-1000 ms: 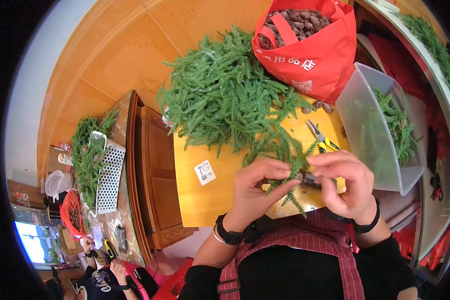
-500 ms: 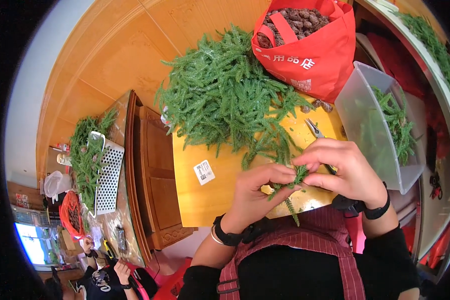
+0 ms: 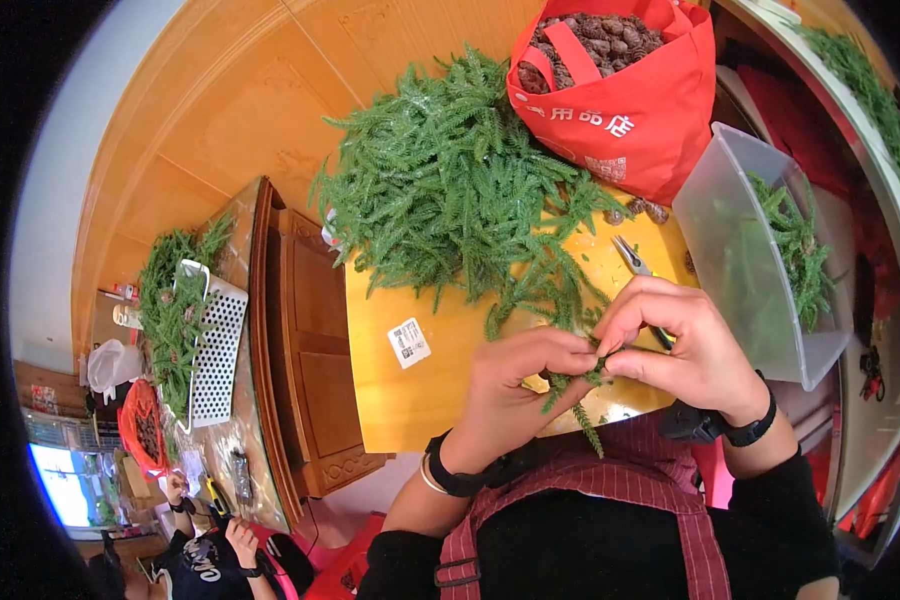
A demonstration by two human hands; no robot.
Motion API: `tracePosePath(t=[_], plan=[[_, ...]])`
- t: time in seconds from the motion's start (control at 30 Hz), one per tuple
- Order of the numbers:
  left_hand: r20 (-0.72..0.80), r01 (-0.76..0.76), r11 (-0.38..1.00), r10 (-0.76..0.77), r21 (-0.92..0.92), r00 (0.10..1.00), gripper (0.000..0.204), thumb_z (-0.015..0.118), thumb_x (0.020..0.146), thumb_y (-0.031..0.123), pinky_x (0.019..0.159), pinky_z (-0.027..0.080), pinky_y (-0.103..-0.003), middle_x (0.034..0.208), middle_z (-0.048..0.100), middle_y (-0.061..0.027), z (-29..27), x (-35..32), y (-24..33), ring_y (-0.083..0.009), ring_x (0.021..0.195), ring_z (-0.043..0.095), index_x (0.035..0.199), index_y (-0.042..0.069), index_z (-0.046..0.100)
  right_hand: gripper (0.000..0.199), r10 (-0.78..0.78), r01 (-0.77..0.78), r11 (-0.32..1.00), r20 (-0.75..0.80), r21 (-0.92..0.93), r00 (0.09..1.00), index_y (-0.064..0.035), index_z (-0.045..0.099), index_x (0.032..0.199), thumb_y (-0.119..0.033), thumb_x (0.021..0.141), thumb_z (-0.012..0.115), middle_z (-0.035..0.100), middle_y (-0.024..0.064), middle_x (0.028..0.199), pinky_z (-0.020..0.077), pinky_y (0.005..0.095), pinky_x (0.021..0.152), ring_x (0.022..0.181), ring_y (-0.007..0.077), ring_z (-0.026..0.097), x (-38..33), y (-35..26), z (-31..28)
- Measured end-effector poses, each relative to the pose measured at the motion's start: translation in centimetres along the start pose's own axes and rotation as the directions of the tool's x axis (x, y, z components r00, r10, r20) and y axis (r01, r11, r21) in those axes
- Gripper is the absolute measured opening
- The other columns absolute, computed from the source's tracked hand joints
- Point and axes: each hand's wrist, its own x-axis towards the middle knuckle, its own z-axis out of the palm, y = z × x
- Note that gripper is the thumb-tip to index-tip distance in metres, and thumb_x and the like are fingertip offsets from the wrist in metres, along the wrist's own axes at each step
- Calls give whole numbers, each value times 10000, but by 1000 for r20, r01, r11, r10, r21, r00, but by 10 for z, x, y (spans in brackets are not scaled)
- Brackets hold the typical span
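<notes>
Over the near edge of the yellow table, my left hand (image 3: 520, 375) holds a small green artificial fir sprig (image 3: 589, 432) between thumb and fingers, its tip dangling below. My right hand (image 3: 675, 335) pinches the sprig's upper end with thumb and index finger; the exact spot is mostly hidden by the fingers. A pair of pliers (image 3: 629, 254) lies just beyond my right hand, its handles partly covered by it. Past both hands, a large heap of fir sprigs (image 3: 450, 190) spreads across the table, a few branches reaching down to my fingers.
Behind the heap stands a red bag (image 3: 635, 130) full of pine cones, with loose cones (image 3: 656, 212) beside it. At right is a clear plastic bin (image 3: 745, 260) holding greenery. A white label (image 3: 408, 343) lies on the tabletop (image 3: 380, 405). Far left, another person (image 3: 205, 555) sits near a white perforated basket (image 3: 218, 350).
My right thumb and index finger have shifted slightly and closed at the sprig's top end. The sprig has turned a little and is more covered by my fingers.
</notes>
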Motion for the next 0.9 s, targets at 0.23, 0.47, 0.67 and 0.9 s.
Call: tracePosePath(t=[0.23, 0.47, 0.67, 0.9], plan=[[-84, -133, 971, 152, 197, 985, 210, 710, 603, -70, 646, 489, -267, 835, 640, -122, 5, 1, 4, -202, 745, 623, 777, 13, 629, 109, -126, 123, 992, -192, -26, 973, -32, 566, 711, -36, 681, 671, 595, 95, 856, 447, 276, 688, 763, 182, 572, -1, 5, 12], [-47, -307, 637, 475, 707, 879, 248, 686, 585, -56, 588, 507, -289, 872, 634, -122, 18, 4, -3, -252, 690, 620, 811, 21, 621, 119, -110, 141, 990, -525, 20, 844, -12, 564, 767, -24, 685, 649, 588, 125, 960, 451, 301, 740, 847, 202, 575, -3, 29, 40], [-180, -67, 968, 113, 240, 977, 179, 691, 652, -67, 578, 502, -259, 865, 629, -127, 0, 6, -1, -183, 698, 615, 785, 6, 595, 185, 109, -133, 991, -423, -28, 900, 16, 529, 906, 4, 727, 572, 537, 133, 1049, 372, 305, 903, 1027, 218, 506, -21, 50, 3], [-2, 325, 826, -367, -461, 930, 204, 666, 667, -97, 533, 500, -214, 900, 580, -125, -16, 8, 2, -141, 664, 590, 805, -3, 549, 431, 144, -364, 634, -359, -682, 922, -20, 478, 973, -79, 616, 713, 483, 169, 946, 416, 396, 778, 882, 356, 495, -48, 107, 6]])
